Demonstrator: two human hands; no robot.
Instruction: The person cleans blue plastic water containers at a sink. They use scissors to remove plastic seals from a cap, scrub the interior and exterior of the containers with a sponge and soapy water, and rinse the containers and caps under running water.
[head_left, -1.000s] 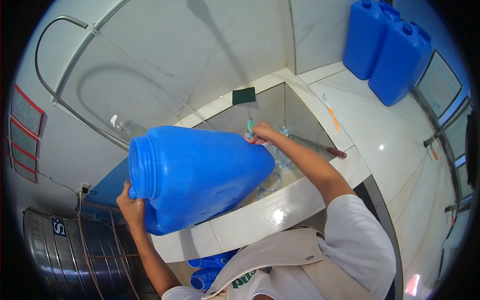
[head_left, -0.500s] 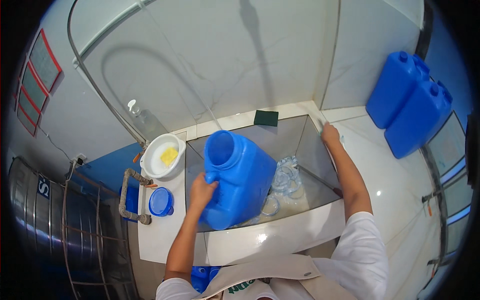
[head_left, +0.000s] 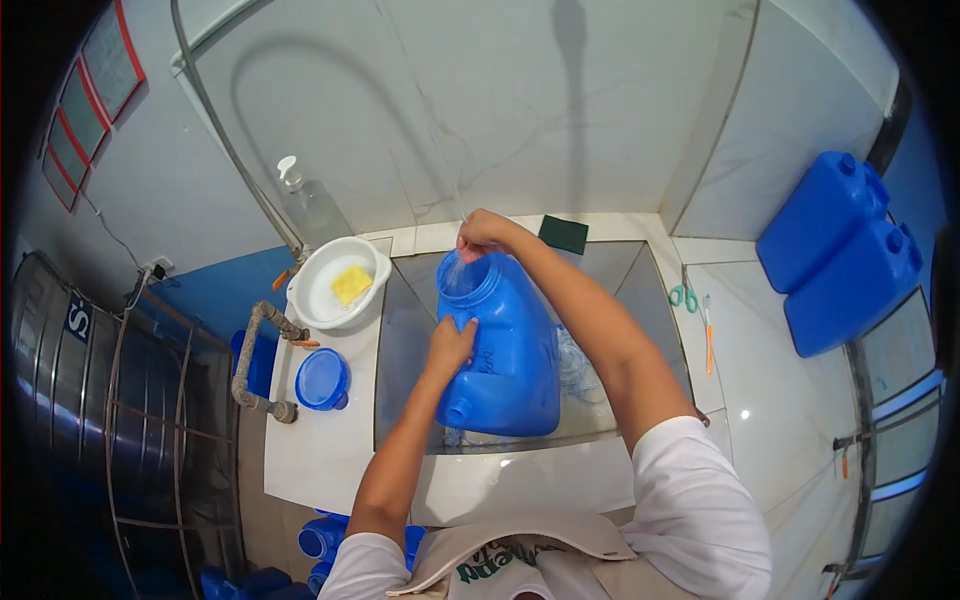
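A large blue plastic jerrycan (head_left: pixel 505 365) leans over the grey sink (head_left: pixel 404 390), its wide round mouth uncapped and facing up. My left hand (head_left: pixel 452 346) grips its upper side, just below the mouth. At the far rim of that mouth is my right hand (head_left: pixel 484 232), its fingers curled together; what they hold, if anything, I cannot make out. A thin clear stream comes down beside the right fingers into the mouth. Behind the jerrycan, wet clear items (head_left: pixel 577 365) lie in the sink, partly hidden.
A white basin (head_left: pixel 372 300) with a yellow sponge (head_left: pixel 351 285) and a blue-lidded tub (head_left: pixel 322 380) stand left. A dark green scouring pad (head_left: pixel 564 235) lies on the back ledge. Scissors (head_left: pixel 684 297) and an orange-handled brush (head_left: pixel 709 338) lie right, near two blue jerrycans (head_left: pixel 853 270).
My right hand has come from the right ledge to the jerrycan's mouth, and scissors now show on that ledge. The jerrycan has turned in my left hand, which now holds higher, near the mouth.
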